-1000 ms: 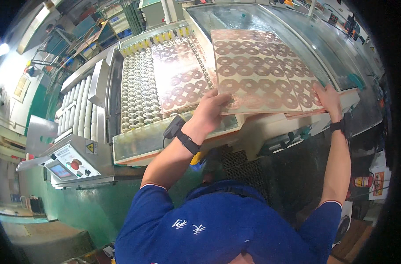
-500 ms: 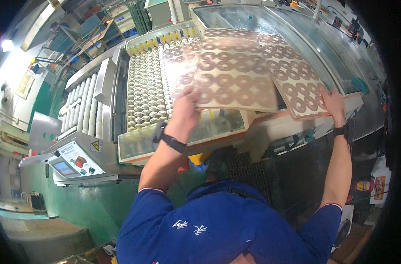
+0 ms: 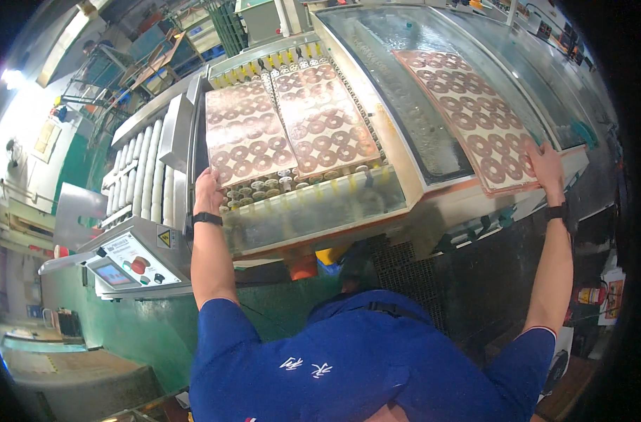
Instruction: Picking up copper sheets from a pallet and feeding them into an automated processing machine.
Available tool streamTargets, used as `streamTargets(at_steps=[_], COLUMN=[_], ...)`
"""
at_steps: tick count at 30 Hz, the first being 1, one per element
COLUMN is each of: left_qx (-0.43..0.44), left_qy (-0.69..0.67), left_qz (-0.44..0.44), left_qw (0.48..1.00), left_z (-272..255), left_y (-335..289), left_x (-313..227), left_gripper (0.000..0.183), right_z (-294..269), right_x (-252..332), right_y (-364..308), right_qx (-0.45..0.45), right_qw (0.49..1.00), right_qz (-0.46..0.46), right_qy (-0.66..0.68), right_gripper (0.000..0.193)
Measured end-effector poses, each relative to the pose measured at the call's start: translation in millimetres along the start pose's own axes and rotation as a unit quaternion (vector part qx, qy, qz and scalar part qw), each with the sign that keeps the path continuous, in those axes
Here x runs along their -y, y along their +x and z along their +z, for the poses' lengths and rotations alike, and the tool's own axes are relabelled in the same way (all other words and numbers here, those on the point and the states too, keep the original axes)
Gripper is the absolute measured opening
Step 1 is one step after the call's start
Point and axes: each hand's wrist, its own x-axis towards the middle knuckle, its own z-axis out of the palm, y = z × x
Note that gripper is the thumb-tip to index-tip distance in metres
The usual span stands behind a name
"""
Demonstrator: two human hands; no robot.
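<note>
My left hand (image 3: 208, 191) is closed on the near left corner of a thin panel (image 3: 249, 132) printed with brownish ring shapes. That panel lies on the wheeled roller bed (image 3: 264, 188), beside a second ring-patterned panel (image 3: 325, 116). At the right, my right hand (image 3: 544, 169) grips the near right corner of a stack of similar panels (image 3: 468, 116), fingers over the edge. The stack rests slantwise across the machine's glass-topped cover (image 3: 440, 163); its underside is hidden.
Left of the bed, a section of pale rollers (image 3: 139, 165) adjoins a control panel (image 3: 127, 264) with a small screen and red button. A clear guard (image 3: 320, 214) runs along the bed's near side. A red container (image 3: 303, 267) sits below.
My left hand has moved left and down, bringing its panel from above the machine's middle onto the roller bed, left of the other panel. My right hand stays at the stack's corner.
</note>
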Motion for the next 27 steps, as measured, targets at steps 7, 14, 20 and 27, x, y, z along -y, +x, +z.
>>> streamTargets(at_steps=[7,14,20,27], left_qx=[-0.030,0.108,0.089,0.074], left_qy=[0.355,0.570,0.696,0.723], left_qz=[0.034,0.155,0.164,0.152], left_qw=[0.934,0.800,0.693,0.670], left_z=[-4.0,44.2,72.3,85.8], left_y=[62.4,44.4,9.6,7.2], left_x=[32.1,35.9,39.3,40.6], left_gripper=[0.025,0.064,0.081,0.078], right_z=[-0.4,9.9,10.0,6.2], right_x=[-17.4,-22.4,-18.5,-7.4], right_y=[0.2,6.6,11.2,4.3], right_qx=[-0.024,-0.028,-0.021,-0.007], right_qw=[0.997,0.998,0.999,1.000], right_qz=[-0.008,-0.011,-0.014,0.009], right_qy=[-0.075,-0.048,-0.024,-0.009], right_gripper=[0.070,0.070,0.069,0.066])
